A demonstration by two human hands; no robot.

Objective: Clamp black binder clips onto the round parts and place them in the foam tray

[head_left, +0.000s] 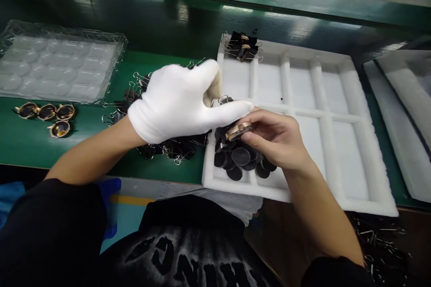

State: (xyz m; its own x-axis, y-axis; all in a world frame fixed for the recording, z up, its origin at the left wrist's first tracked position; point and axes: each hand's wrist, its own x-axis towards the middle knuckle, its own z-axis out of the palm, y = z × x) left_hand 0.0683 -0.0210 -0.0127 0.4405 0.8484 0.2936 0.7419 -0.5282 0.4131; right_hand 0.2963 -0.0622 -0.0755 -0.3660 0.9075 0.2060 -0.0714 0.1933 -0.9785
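My left hand (178,101), in a white glove, has its fingers curled and its thumb stretched to the right. The wire loop of a black binder clip (222,98) shows between thumb and fingers; the glove hides most of the grip. Bare, my right hand (278,136) pinches a gold-coloured round watch case (239,130) by its edge, just below the gloved thumb. Beneath both hands, several round black discs (241,156) lie piled in the near left compartments of a white foam tray (249,188).
Loose binder clips (178,150) are heaped left of the tray; more sit clipped on gold pieces (244,47) at its far left corner. Gold watch cases (47,111) lie near a clear plastic tray (60,67). White foam pieces (400,112) stand at the right.
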